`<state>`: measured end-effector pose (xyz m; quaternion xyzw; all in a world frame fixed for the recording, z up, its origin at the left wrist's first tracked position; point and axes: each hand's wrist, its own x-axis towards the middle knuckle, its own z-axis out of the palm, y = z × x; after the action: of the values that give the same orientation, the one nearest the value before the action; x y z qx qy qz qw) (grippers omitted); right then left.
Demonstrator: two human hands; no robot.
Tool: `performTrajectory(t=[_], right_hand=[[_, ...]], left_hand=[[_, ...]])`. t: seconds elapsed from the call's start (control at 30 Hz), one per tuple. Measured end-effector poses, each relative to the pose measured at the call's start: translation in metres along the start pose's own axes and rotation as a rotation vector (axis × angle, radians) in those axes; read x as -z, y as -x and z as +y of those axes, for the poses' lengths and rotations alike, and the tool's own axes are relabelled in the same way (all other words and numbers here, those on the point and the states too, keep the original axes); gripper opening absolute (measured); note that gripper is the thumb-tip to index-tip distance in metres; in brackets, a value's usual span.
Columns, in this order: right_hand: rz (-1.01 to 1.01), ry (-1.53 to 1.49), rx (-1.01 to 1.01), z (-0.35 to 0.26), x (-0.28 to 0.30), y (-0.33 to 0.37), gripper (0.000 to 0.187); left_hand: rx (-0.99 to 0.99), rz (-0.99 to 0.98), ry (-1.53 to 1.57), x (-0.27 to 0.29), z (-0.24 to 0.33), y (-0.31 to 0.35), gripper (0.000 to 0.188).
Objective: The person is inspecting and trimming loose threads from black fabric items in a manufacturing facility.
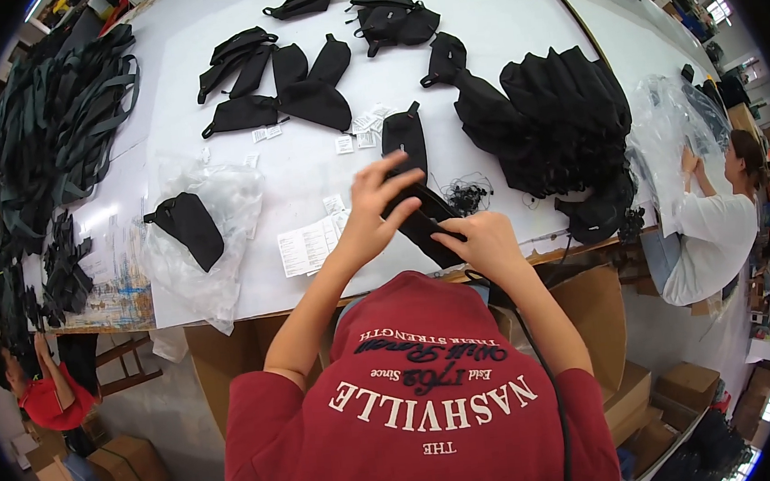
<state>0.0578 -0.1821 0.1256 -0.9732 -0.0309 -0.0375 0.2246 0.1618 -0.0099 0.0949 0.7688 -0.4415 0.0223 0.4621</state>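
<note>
Here we view a broad white worktable (511,5) that fills the upper frame, its lower-left corner worn and streaked with paint. Dark straps (62,113) lie heaped at upper left; a clear plastic bag (239,198) with a small black bag (190,232) on it lies left of centre. A dense black pile (567,119) occupies the upper right. Beyond the table we note a person in red (50,393) at lower left, a person in white (718,230) at right, and cardboard boxes (686,385) at lower right.

At centre, near the table's front edge, we find the black pouch (427,229): narrow, of matte dark fabric, slanting from upper left to lower right. The right hand (487,239) pinches its edge between thumb and forefinger. The left hand (369,214) meets its upper part with fingers spread and blurred; we cannot tell whether they grip.
</note>
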Motion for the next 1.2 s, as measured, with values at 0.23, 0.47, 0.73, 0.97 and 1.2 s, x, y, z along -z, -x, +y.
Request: performTrajectory(t=[0.23,0.47,0.73,0.97,1.2], right_hand=[[0.226,-0.23,0.077,-0.035,0.018,-0.002,0.017],[0.458,-0.552,-0.067,-0.045,0.018,0.018,0.011],[0.268,-0.927,-0.342,-0.035,0.013,0.033,0.013],[0.01,-0.912,-0.198,-0.034,0.029,0.035,0.034],[-0.082,-0.975,-0.147,-0.031,0.038,0.038,0.041]], left_hand=[[0.642,0.18,1.725,-0.027,-0.001,0.043,0.057],[0.781,0.34,1.701,-0.008,0.027,0.039,0.045],[0.751,0.388,1.61,-0.002,0.038,0.031,0.041],[0.742,0.385,1.581,0.006,0.037,0.028,0.042],[0.717,0.403,1.565,0.009,0.035,0.031,0.044]])
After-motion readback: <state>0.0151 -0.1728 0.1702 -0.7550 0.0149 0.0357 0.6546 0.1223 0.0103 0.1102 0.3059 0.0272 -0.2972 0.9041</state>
